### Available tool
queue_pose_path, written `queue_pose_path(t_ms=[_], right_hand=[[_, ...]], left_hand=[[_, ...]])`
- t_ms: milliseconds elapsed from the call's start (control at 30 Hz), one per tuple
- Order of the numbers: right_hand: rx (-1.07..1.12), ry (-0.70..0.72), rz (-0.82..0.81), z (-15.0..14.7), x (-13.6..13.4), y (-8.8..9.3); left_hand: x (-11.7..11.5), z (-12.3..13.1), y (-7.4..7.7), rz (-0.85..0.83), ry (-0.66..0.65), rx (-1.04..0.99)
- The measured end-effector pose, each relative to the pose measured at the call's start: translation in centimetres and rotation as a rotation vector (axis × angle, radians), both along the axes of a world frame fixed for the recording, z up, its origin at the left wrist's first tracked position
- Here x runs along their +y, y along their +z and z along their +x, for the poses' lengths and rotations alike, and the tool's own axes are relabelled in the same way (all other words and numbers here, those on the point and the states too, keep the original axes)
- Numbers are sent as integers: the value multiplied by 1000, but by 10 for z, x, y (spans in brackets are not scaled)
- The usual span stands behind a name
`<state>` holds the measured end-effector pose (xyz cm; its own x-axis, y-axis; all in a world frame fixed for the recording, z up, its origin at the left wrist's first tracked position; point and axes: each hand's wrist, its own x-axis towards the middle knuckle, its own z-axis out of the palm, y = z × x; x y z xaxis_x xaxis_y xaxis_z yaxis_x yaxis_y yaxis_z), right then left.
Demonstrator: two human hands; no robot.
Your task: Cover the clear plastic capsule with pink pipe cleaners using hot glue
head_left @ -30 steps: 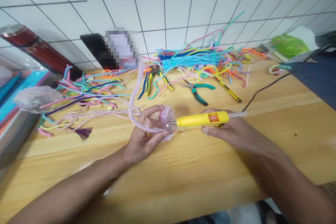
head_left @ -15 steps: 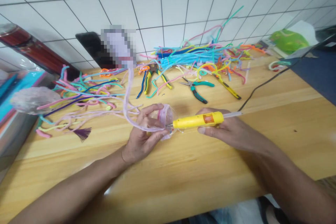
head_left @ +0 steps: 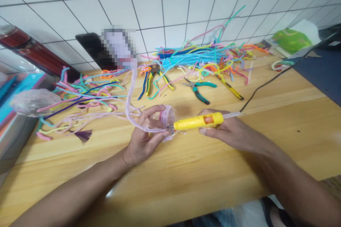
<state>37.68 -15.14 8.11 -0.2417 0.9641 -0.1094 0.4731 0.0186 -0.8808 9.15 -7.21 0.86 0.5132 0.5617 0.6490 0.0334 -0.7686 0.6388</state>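
Note:
My left hand pinches a small clear plastic piece wrapped with lilac pipe cleaner; its exact shape is partly hidden by the fingers. From that pinch a long lilac pipe cleaner curves up toward the back of the table. My right hand is closed round a yellow hot glue gun, whose handle is out of sight beneath it. The gun's metal nozzle is at the wrapped piece, close to my left fingertips. A whitish glue stick juts from the gun's rear.
Long-nose pliers, yellow-and-black pliers and a yellow cutter knife lie beyond my hands. Pipe cleaners are heaped by the tiled wall, more at left. A black phone and red flask lean there. A black cord runs right.
The view has shifted very slightly, so everything sits a little further left. My hands, the glue gun and the wrapped piece keep nearly the same positions relative to each other.

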Motion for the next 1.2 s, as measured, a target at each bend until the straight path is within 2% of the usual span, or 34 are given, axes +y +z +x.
queue_pose_path(t_ms=[767, 1200], right_hand=[[-51, -39, -10, -2, 0, 5], [-86, -30, 11, -2, -1, 5]], left_hand=[[1, 0, -3, -32, -21, -19], [1, 1, 0, -7, -15, -6]])
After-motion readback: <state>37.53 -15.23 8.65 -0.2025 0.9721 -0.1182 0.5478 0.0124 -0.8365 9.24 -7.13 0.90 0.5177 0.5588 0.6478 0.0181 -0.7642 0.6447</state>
